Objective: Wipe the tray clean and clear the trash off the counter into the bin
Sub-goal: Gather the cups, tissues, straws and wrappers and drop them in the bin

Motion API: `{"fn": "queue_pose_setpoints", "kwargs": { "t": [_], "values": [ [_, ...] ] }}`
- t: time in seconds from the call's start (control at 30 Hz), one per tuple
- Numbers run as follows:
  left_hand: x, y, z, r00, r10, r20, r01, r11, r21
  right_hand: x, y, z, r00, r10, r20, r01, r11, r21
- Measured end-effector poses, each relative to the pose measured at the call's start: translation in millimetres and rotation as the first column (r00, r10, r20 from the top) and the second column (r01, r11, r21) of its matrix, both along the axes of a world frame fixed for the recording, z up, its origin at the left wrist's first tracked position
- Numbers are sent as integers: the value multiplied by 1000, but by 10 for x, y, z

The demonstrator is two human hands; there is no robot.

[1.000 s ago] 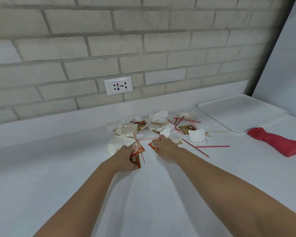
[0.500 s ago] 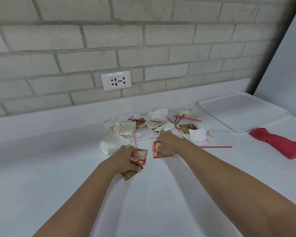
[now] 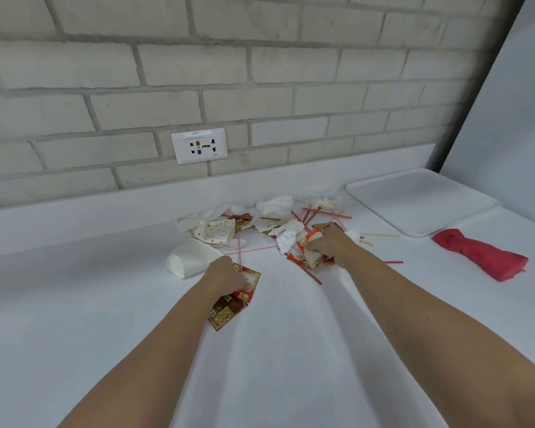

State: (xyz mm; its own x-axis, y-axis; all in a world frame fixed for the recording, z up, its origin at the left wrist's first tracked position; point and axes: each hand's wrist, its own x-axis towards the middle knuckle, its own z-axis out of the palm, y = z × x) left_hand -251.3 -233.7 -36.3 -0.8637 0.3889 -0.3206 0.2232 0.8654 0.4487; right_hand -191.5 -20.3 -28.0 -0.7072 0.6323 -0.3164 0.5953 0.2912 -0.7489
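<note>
A pile of trash [image 3: 272,222] lies on the white counter [image 3: 260,350] near the wall: crumpled napkins, red-striped straws and snack wrappers. My left hand [image 3: 226,276] grips red and brown wrappers [image 3: 232,304] together with a thin straw, just in front of a tipped white paper cup [image 3: 192,257]. My right hand [image 3: 328,245] clutches a bunch of red wrappers and crumpled paper [image 3: 306,251] at the pile's right side. The white tray [image 3: 420,200] sits empty at the back right. A red cloth [image 3: 479,254] lies in front of it. No bin is in view.
A brick wall with a power socket [image 3: 199,145] runs behind the counter. A white panel [image 3: 507,103] rises at the right behind the tray. A wooden stick [image 3: 380,235] lies between the pile and the tray.
My left hand has dragged its wrappers nearer to me. My right hand has moved right into the pile and gathered more wrappers and paper. The view has shifted slightly.
</note>
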Motion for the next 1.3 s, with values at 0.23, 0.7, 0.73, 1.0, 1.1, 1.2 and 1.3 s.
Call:
{"fn": "queue_pose_setpoints", "kwargs": {
  "t": [0.23, 0.7, 0.73, 1.0, 1.1, 1.2, 1.3],
  "values": [
    [4, -121, 151, 985, 34, 169, -81, 956, 282, -51, -296, -184, 955, -69, 288, -61, 906, 418],
    [266, -233, 83, 987, -133, 91, 136, 990, -36, -80, -268, -89, 924, 48, 379, -179, 931, 318],
    [270, -234, 78, 987, -122, 104, 124, 992, -10, -73, -259, -82, 919, 25, 393, -182, 911, 369],
    [241, -300, 2, 984, -17, 180, -20, 979, 201, -87, -204, -50, 912, 158, 380, -258, 939, 229],
    [239, -292, -37, 981, 39, 192, -90, 961, 263, -75, -243, -86, 928, 141, 346, -226, 949, 220],
    [241, -269, -66, 977, 74, 199, -134, 943, 304, -1, -319, -61, 911, 175, 374, -308, 892, 331],
    [247, -256, -64, 974, 94, 207, -158, 934, 321, 40, -361, -43, 882, 214, 420, -390, 831, 396]
  ]
}}
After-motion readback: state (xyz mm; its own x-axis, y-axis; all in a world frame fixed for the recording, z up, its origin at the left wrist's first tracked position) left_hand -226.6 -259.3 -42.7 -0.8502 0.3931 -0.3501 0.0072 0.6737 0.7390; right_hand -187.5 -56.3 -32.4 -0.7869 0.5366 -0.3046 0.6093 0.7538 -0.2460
